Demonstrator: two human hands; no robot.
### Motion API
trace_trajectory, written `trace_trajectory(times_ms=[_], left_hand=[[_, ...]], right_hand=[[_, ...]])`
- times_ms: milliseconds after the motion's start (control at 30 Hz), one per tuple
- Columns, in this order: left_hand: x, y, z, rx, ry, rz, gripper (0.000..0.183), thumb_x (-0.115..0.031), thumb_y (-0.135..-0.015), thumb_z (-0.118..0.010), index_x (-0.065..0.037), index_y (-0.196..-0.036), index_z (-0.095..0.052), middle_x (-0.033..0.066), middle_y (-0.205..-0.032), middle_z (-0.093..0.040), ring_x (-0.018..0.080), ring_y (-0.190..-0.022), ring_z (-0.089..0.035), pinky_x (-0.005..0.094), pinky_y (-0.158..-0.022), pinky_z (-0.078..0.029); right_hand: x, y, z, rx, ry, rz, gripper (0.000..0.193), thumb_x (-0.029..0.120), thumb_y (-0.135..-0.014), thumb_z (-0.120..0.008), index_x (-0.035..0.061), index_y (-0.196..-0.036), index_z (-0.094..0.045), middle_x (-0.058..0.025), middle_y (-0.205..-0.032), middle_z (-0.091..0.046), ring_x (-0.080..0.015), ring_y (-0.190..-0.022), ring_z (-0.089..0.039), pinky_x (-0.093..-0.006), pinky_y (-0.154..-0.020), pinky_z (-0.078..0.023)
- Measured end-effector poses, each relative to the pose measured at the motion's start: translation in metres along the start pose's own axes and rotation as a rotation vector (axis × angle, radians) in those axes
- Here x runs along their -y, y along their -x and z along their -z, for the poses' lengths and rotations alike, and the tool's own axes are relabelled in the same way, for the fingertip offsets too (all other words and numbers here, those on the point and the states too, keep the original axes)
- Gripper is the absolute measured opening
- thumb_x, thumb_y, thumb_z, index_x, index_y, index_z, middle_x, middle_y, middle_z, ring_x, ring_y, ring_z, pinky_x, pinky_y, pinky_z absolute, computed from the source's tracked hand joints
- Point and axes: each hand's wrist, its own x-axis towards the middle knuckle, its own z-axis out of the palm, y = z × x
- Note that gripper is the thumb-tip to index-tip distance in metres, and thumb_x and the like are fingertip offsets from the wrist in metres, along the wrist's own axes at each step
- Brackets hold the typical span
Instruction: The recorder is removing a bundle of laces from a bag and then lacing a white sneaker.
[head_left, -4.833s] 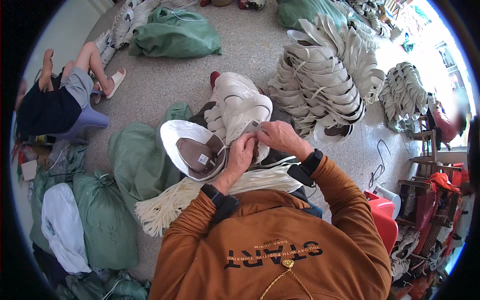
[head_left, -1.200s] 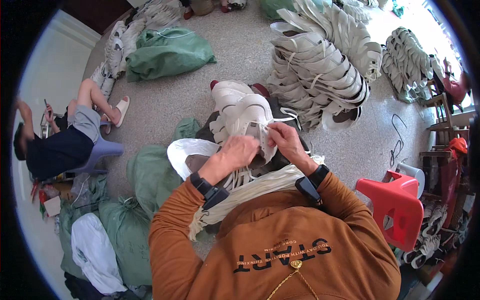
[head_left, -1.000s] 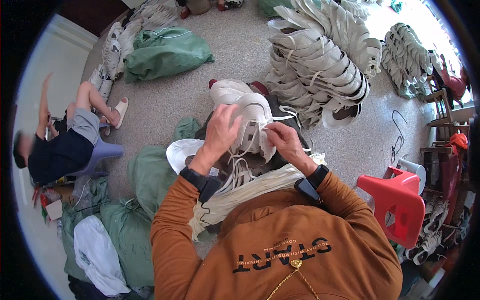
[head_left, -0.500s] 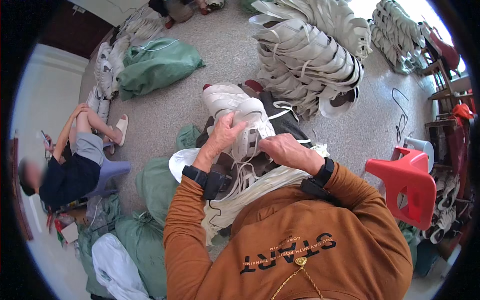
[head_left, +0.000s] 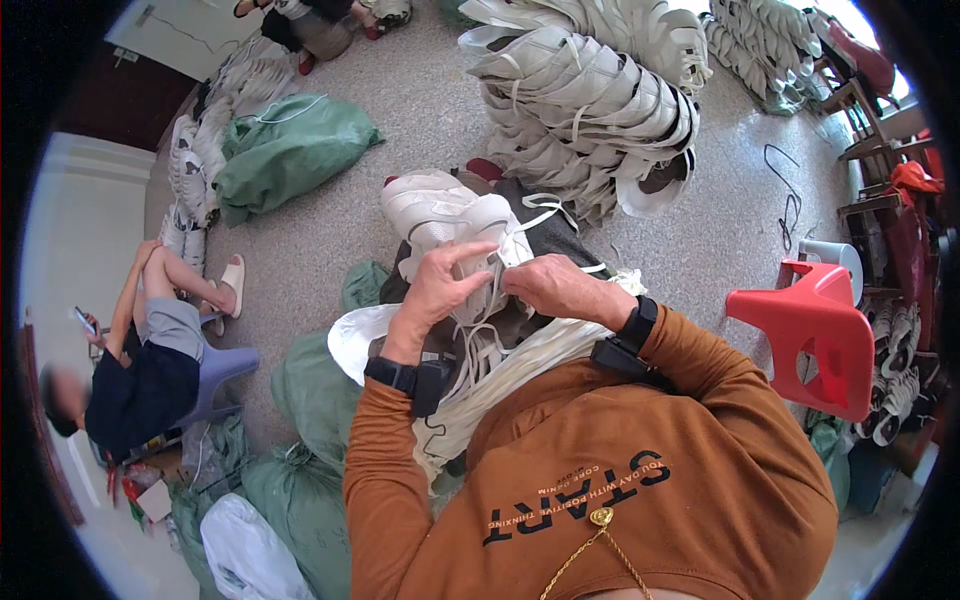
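Observation:
White sneaker uppers [head_left: 440,205] lie across my lap with their toes pointing away from me. My left hand [head_left: 440,285] is against the nearest upper, thumb and forefinger spread apart over its eyelet area. Beside it, my right hand [head_left: 562,288] has its fingertips pinched together at the right eyelet edge. What is between them is hidden. A loop of white shoelace [head_left: 545,203] lies on the dark cloth past the upper, and other laces hang below my hands. Many long cream-white laces [head_left: 540,357] lie in a bundle across my lap.
Large stacks of white shoe uppers [head_left: 590,110] stand ahead. A green sack [head_left: 295,155] lies at the far left, with more green sacks [head_left: 310,385] near my left. A red plastic stool [head_left: 810,335] is at my right. A person sits on a purple stool [head_left: 222,370] at left.
My left thumb and forefinger have spread apart over the upper. My right hand has shifted slightly left and stays pinched at the eyelet edge. The whole view has tilted a little.

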Motion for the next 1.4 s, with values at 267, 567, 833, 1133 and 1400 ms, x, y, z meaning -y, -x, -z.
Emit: trace_trajectory(times_ms=[267, 567, 833, 1133, 1400], left_hand=[[0.012, 0.001, -0.011, -0.139, 0.341, 0.211, 0.029, 0.000, -0.083, -0.069, -0.004, -0.112, -0.071, 0.0030, -0.102, -0.071, 0.0091, -0.090, -0.063, 0.0248, -0.082, -0.052], [0.009, -0.001, -0.016, -0.187, 0.179, 0.161, 0.029, -0.002, -0.082, -0.073, -0.002, -0.110, -0.071, 0.0025, -0.102, -0.070, 0.0086, -0.090, -0.063, 0.0252, -0.083, -0.052], [0.004, -0.003, -0.020, -0.219, 0.227, 0.219, 0.029, -0.003, -0.080, -0.073, -0.003, -0.109, -0.071, 0.0010, -0.100, -0.070, 0.0086, -0.090, -0.063, 0.0252, -0.082, -0.052], [0.007, -0.006, -0.025, -0.265, 0.388, 0.350, 0.024, -0.004, -0.078, -0.071, -0.003, -0.102, -0.073, 0.0012, -0.097, -0.070, 0.0090, -0.087, -0.062, 0.0254, -0.079, -0.051], [0.008, -0.006, -0.024, -0.230, 0.445, 0.337, 0.023, -0.001, -0.079, -0.070, -0.005, -0.102, -0.069, 0.0008, -0.095, -0.068, 0.0085, -0.082, -0.063, 0.0248, -0.074, -0.053]], right_hand=[[-0.004, -0.005, -0.005, -0.164, -0.925, -0.292, 0.015, 0.011, -0.101, -0.053, -0.0022, -0.104, -0.059, -0.0043, -0.080, -0.064, -0.0111, -0.071, -0.064, -0.0274, -0.064, -0.054], [-0.005, -0.017, -0.009, -0.259, -0.831, -0.432, 0.014, 0.012, -0.097, -0.060, -0.0020, -0.096, -0.062, -0.0038, -0.075, -0.064, -0.0110, -0.060, -0.064, -0.0257, -0.055, -0.054], [-0.002, -0.019, -0.011, -0.327, -0.838, -0.473, 0.014, 0.010, -0.093, -0.061, -0.0041, -0.092, -0.063, -0.0072, -0.075, -0.066, -0.0153, -0.058, -0.068, -0.0291, -0.049, -0.053], [-0.008, -0.021, -0.012, -0.306, -0.896, -0.499, 0.015, 0.010, -0.090, -0.062, -0.0048, -0.091, -0.065, -0.0075, -0.075, -0.066, -0.0145, -0.057, -0.066, -0.0291, -0.050, -0.053], [-0.013, -0.020, -0.008, -0.398, -0.495, -0.290, 0.014, 0.011, -0.088, -0.066, -0.0033, -0.088, -0.068, -0.0003, -0.072, -0.061, -0.0074, -0.065, -0.056, -0.0245, -0.061, -0.048]])
